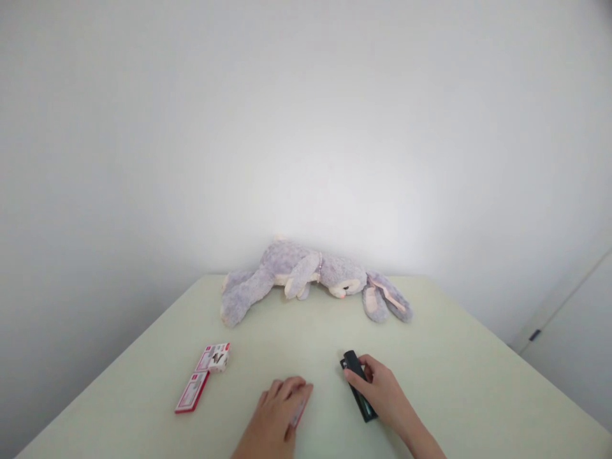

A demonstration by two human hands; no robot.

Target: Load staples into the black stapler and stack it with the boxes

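Observation:
A black stapler (358, 386) lies at a slant on the table, and my right hand (380, 389) grips it from the right, thumb on its top. My left hand (277, 411) is closed over a thin white pad with a pink edge (299, 411); most of the pad is hidden under the fingers. To the left lie two similar flat pieces, a nearer pink-edged pad (192, 392) and a farther one (204, 358). Touching the farther one is a small white box (220, 357) with a dark picture printed on it.
A lavender plush rabbit (296, 264) lies on its side along the back of the pale green table (306, 338), ears to the right. Behind it rises a white wall (306, 127). A white panel with a small dark fitting (534, 335) stands beyond the table's right edge.

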